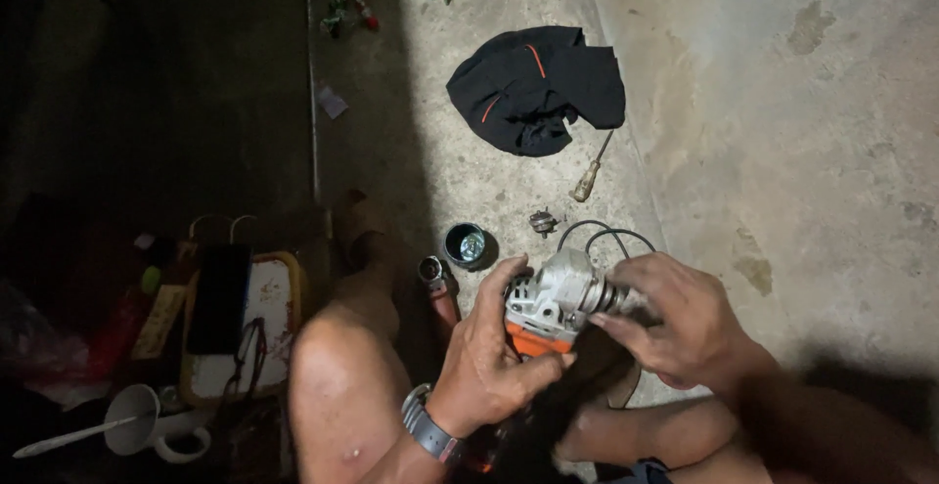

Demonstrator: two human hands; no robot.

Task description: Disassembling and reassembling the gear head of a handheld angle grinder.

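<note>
My left hand (489,352) grips the body of a power tool (548,303), a small grinder with a grey metal head and an orange housing. My right hand (675,318) closes around the ribbed metal end sticking out on the tool's right side. A black cord (602,235) loops out behind the tool onto the concrete floor. A watch sits on my left wrist. My bare knees frame the tool below and to the left.
On the floor ahead lie a small round tin (468,245), a socket-like tool (433,277), a small metal part (543,221), a wooden-handled screwdriver (591,173) and a black cloth (536,88). At left stand a yellow-rimmed case (274,328) and a white funnel (132,418).
</note>
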